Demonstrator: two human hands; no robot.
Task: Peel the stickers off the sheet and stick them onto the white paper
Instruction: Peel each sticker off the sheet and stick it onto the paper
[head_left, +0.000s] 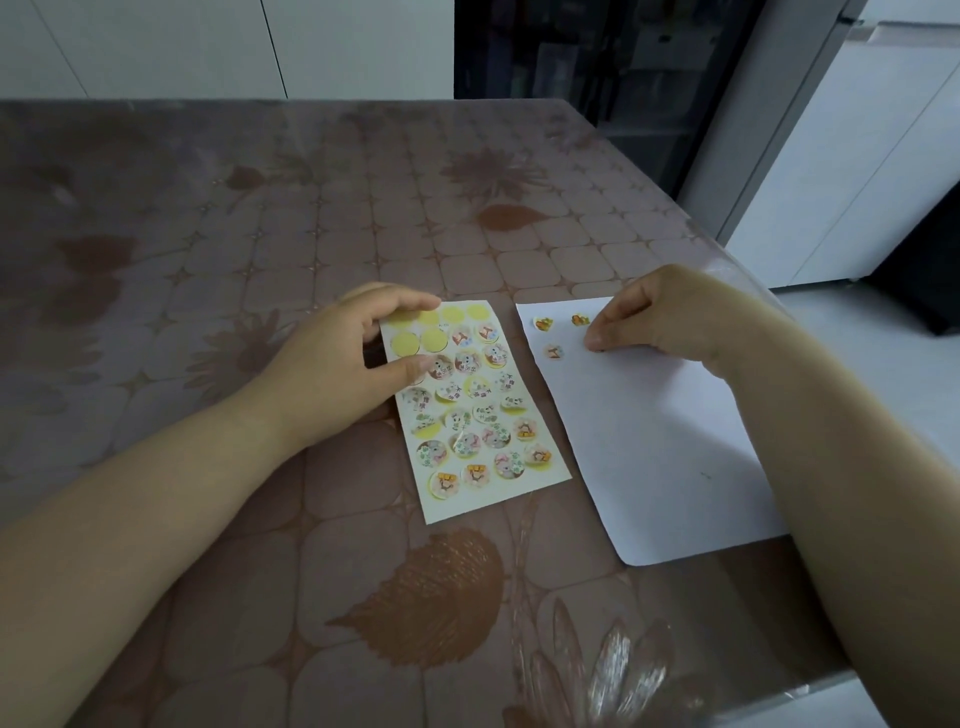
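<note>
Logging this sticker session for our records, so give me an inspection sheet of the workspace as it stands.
Surface: table under a brown floral cover.
Job's things: sticker sheet, far-left circles bare; white paper with three stickers visible.
Clutter: nothing seen.
Grippers: left hand holds the sheet's far corner; right hand fingertips bunched on the paper, anything under them hidden.
Cables: nothing seen.
Surroundings: white cabinets, dark cabinet behind.

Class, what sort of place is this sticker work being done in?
Probably a home kitchen or dining room: a table with flowered plastic cover, white cabinet doors behind, perhaps a fridge at right.
</note>
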